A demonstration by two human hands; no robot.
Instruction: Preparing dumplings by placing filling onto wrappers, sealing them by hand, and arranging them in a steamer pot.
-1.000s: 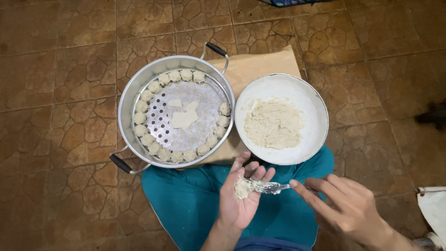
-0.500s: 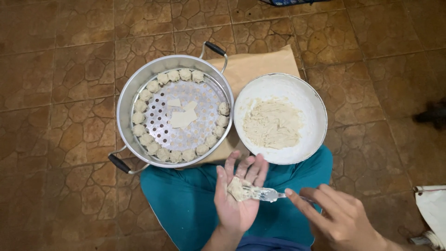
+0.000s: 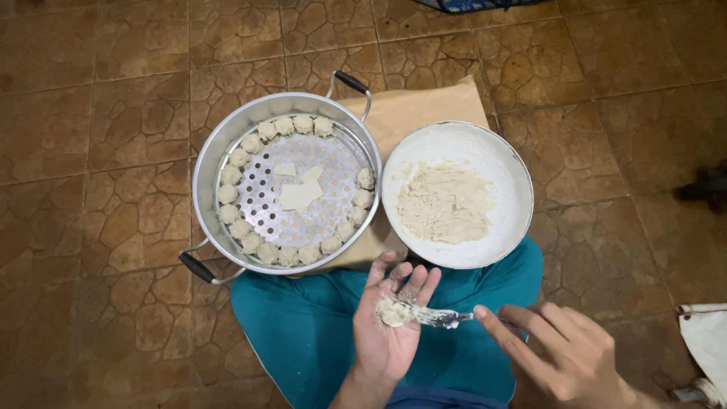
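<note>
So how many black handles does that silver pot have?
2. One handle is on the far rim of the steamer pot, over the brown paper. The other handle is at its near-left rim.

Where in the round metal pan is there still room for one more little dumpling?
The steamer pan has bare holed middle around two flat dough scraps, and a gap in the dumpling ring at its upper right rim. The rest of the rim is crowded.

Filling-laden spoon (image 3: pixel 438 316) over open left hand (image 3: pixel 390 333)
</note>
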